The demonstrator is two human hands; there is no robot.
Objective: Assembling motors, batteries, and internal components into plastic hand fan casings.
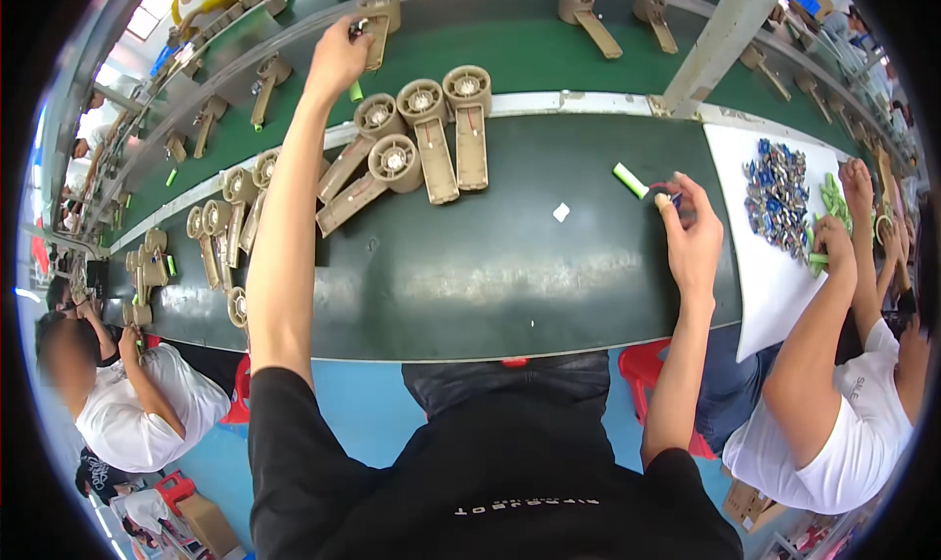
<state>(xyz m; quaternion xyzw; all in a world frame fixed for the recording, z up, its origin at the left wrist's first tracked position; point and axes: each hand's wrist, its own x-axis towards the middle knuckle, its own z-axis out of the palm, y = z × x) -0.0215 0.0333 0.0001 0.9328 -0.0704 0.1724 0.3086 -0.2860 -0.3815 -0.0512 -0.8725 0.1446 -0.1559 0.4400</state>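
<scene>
"Two long, flat things are biggest: the dark green counter [441, 286] and, past its far edge, a green belt [490, 41]."

"What comes next?"

"A white sheet [760, 295] at the counter's right end. It has a heap of blue and silver bits [776, 202], with green tubes [833, 202] beside the heap. A co-worker's hand [833, 239] is at those tubes."

"And then?"

"Four tan pieces [437, 158], each with a round head and a flat handle, near the counter's far edge, left of the middle. More tan pieces [238, 184] lie toward the left end. Another tan piece [378, 43] is on the belt."

"Where are the hands?"

"The left hand [338, 58] reaches over the far edge to that piece on the belt. Its fingers are bent, but I can't tell if its grip is closed on it. The right hand [694, 232] is over the counter, near the sheet."

"Is that grip spread?"

"No, it's pinching. Just left of it lies a green and white tube [630, 181]. Farther left is a white scrap [561, 211]. Smaller still is the blue part [675, 199] in the pinch, by a thin red wire [667, 186]."
</scene>
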